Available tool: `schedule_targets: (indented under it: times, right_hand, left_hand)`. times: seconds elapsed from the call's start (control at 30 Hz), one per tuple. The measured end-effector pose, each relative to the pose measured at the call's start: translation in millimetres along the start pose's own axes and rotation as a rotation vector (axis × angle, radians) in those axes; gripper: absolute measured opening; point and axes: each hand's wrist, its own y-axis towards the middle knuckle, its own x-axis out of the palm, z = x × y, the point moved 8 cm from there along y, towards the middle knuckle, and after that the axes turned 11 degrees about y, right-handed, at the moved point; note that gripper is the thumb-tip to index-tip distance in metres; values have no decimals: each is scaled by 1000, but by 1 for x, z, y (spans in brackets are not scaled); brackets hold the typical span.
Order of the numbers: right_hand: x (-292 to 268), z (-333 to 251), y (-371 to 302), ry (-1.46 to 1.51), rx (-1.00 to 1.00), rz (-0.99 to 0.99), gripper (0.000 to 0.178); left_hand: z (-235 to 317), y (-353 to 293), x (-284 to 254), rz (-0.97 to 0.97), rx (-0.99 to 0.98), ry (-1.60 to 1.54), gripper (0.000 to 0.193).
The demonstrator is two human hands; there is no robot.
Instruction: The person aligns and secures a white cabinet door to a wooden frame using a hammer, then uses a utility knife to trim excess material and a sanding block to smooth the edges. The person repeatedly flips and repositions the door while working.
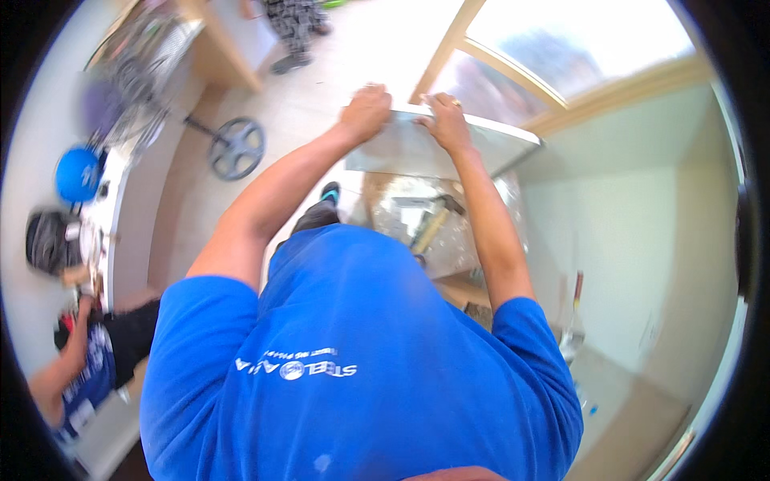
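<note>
Bright indoor view. White glare washes out the glass panes (589, 36) at upper right and much of the floor (377, 44). Left hand (369, 111) and right hand (446, 122) look slightly soft; the fan (138, 86) is blurred. Fisheye distortion bends straight edges toward black corners.

a pale floor (298, 112), a round grey fan base (233, 149) on it

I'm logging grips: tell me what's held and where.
The left hand and right hand hold the pale grey panel by its long white edge.
</note>
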Motion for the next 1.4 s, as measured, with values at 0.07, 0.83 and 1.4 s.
schedule_targets:
  times: [0.07,0.83,1.4]
  right_hand:
    - [-17,9,0,102,103,-53,45]
    - [-40,-5,-25,-229,19,39,26]
    - [-88,46,-62,-155,196,98,22]
  left_hand:
    - [5,5,-10,-13,13,61,31]
    - [86,20,-3,4,181,1,24]
    - [170,75,26,-16,171,28,21]
